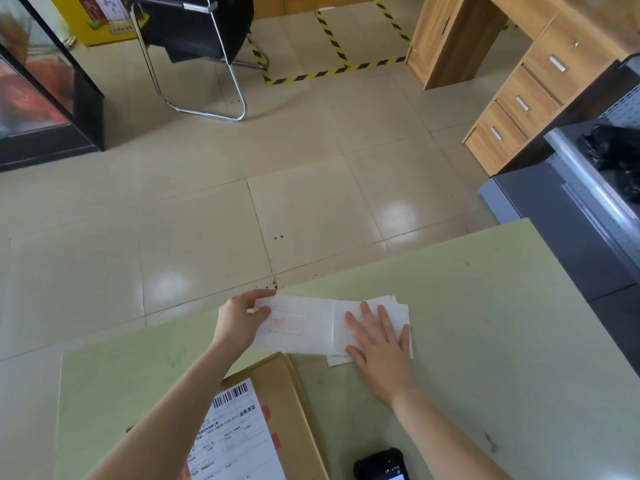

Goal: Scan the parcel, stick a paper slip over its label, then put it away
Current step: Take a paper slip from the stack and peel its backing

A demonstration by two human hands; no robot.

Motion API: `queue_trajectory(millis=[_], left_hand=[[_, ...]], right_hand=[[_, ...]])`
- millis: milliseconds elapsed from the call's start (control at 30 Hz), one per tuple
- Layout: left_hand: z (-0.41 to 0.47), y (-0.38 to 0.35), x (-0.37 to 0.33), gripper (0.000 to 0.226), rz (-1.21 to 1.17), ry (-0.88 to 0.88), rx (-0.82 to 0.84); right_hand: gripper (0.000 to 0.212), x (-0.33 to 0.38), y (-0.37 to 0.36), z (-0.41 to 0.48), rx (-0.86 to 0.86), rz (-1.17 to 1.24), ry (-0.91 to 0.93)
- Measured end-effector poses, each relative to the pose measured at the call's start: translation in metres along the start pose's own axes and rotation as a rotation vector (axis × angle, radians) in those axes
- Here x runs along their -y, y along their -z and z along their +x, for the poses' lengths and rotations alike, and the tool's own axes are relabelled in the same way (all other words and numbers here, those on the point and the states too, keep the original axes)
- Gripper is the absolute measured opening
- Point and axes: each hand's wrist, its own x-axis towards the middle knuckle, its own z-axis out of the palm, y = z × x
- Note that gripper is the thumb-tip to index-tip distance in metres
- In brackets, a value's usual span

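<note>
A brown cardboard parcel (287, 386) lies on the green table (467, 323) near me, its white shipping label (235, 431) with a barcode facing up. Beyond it lies a stack of white paper slips (401, 306). My left hand (239, 320) pinches the left end of the top slip (298, 323), which bears a faint red stamp. My right hand (377, 337) presses flat on the stack, fingers spread. A black handheld scanner (381, 465) rests on the table at the bottom edge.
Tiled floor lies past the table's far edge. A metal-framed chair (197, 36) stands at the back left, a wooden drawer desk (519, 81) at the back right. A grey shelf unit (571, 220) with a black bag (616, 150) stands to the right.
</note>
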Motion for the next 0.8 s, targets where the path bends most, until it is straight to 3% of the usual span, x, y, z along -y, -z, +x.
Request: queue_trajectory(millis=[300, 433, 800], left_hand=[[0.004, 0.003, 0.013, 0.034, -0.032, 0.063, 0.041], [0.001, 0.024, 0.028, 0.033, 0.043, 0.121, -0.03], [-0.021, 0.064, 0.016, 0.035, -0.119, -0.043, -0.11]], right_hand=[[0.058, 0.0, 0.001, 0.0, -0.005, 0.003, -0.017], [0.057, 0.004, 0.004, -0.001, -0.002, 0.003, -0.018], [0.055, 0.018, 0.037, 0.001, 0.071, 0.078, -0.068]])
